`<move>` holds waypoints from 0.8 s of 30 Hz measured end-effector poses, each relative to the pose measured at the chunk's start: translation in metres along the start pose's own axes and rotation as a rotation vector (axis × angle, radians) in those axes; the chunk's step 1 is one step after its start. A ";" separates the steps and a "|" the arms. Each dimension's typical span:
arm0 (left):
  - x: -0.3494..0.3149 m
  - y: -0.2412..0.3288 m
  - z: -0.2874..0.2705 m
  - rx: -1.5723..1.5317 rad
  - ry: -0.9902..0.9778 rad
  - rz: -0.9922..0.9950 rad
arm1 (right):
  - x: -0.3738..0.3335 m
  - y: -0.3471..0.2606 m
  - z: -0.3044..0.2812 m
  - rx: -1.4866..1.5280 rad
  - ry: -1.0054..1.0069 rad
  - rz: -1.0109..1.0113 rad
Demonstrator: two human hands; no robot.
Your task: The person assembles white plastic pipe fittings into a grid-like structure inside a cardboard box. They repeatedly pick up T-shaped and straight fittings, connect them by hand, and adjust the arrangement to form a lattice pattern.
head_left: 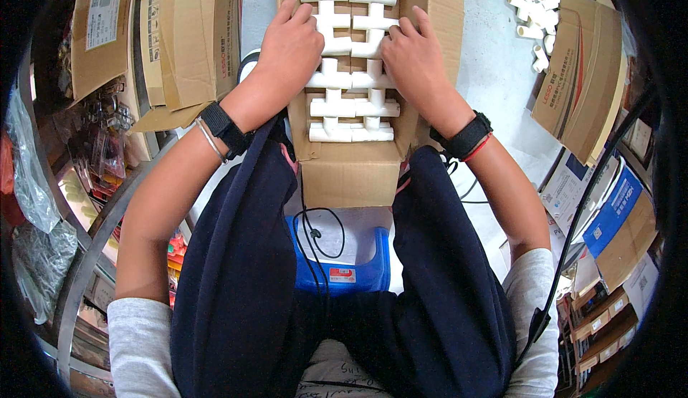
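White plastic pipe tee fittings lie in two neat columns inside a long open cardboard box between my knees. At the left side of the box, my left hand curls its fingers against the ends of tees in the left column. Across from it, my right hand bends its fingers onto the outer ends of tees in the right column. Both hands are closed inward on the rows from opposite sides. Their fingertips are partly hidden behind the knuckles and the fittings.
A pile of loose white fittings is spread on the floor at the upper right. Cardboard cartons stand at the left, and another carton at the right. A blue plastic stool shows between my legs, with a black cord hanging over it.
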State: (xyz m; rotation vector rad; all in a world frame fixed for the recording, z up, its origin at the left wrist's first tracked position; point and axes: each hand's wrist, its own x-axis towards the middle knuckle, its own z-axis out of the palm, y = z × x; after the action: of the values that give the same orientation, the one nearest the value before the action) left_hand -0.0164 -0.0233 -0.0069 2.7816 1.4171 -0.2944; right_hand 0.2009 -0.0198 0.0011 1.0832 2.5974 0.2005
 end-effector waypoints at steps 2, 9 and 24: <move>0.000 -0.002 0.000 0.003 0.017 0.008 | 0.000 0.001 0.000 0.001 -0.003 -0.001; 0.002 0.002 0.000 0.001 -0.046 0.005 | 0.000 0.001 0.000 0.029 0.006 0.000; 0.001 0.000 0.002 0.020 -0.014 0.028 | -0.001 0.001 0.000 0.008 -0.009 0.003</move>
State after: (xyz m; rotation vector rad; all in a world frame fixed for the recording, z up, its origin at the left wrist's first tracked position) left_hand -0.0159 -0.0224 -0.0088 2.8069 1.3788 -0.3295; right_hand 0.2019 -0.0198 0.0019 1.0886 2.5903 0.1858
